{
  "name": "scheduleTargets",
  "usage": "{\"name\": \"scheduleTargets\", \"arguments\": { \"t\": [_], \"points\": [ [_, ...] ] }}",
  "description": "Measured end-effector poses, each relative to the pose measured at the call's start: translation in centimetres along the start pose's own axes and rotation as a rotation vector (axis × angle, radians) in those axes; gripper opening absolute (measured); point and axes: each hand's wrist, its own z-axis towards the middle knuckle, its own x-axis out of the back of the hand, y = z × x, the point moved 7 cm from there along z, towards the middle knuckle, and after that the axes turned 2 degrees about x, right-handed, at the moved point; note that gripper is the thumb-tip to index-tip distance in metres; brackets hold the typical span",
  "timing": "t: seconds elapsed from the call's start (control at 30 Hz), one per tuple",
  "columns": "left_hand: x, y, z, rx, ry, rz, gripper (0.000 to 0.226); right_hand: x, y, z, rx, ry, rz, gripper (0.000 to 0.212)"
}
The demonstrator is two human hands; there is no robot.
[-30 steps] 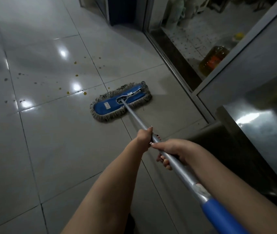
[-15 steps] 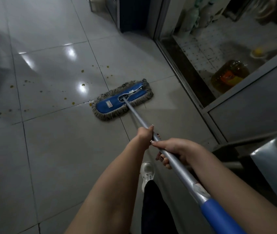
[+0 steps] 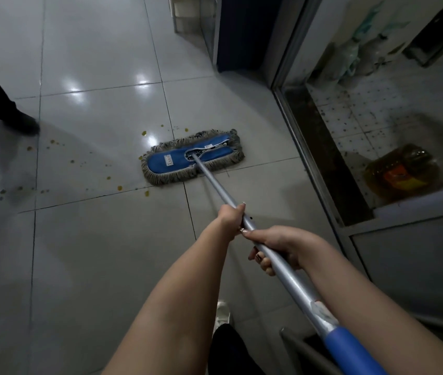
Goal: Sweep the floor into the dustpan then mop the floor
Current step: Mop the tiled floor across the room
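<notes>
Left hand and, just behind it, right hand wrap their fingers round the mop handle.

Dim scene; ceiling-light glare on floor; edges blurred, wide-angle warped.

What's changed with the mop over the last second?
The mop head slid forward across a tile joint into the yellowish spots. A bystander's dark shoe came nearer on the left. The left hand and right hand kept their grips on the handle.
</notes>
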Motion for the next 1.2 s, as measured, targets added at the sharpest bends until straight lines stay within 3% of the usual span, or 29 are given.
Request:
{"name": "scheduleTargets", "arguments": {
  "t": [0.3, 0.67, 0.8, 1.07, 1.2],
  "points": [
    [0.0, 11.0, 6.3, -0.007, 0.029, 0.001, 0.024, 5.5, -11.5, 3.5, 0.022, -0.023, -0.025, 0.046],
    [4.8, 24.8, 14.9, -0.021, 0.033, -0.018, 0.035, 7.1, -27.7, 8.0, 0.012, -0.034, -0.024, 0.049],
    [6.5, 28.4, 17.5, -0.026, 0.014, -0.025, 0.029, 6.8, -32.3, 9.8, 0.043, -0.031, 0.009, 0.044],
    [9.7, 27.4, 18.5, 0.019, -0.012, 0.003, 0.034, 3.0, -32.2, 12.6, 0.054, -0.047, 0.030, 0.038],
    [9.1, 26.1, 17.4, 0.012, 0.014, -0.005, 0.046, 3.0, -30.4, 12.1, 0.087, -0.033, 0.050, 0.033]
  ]
}}
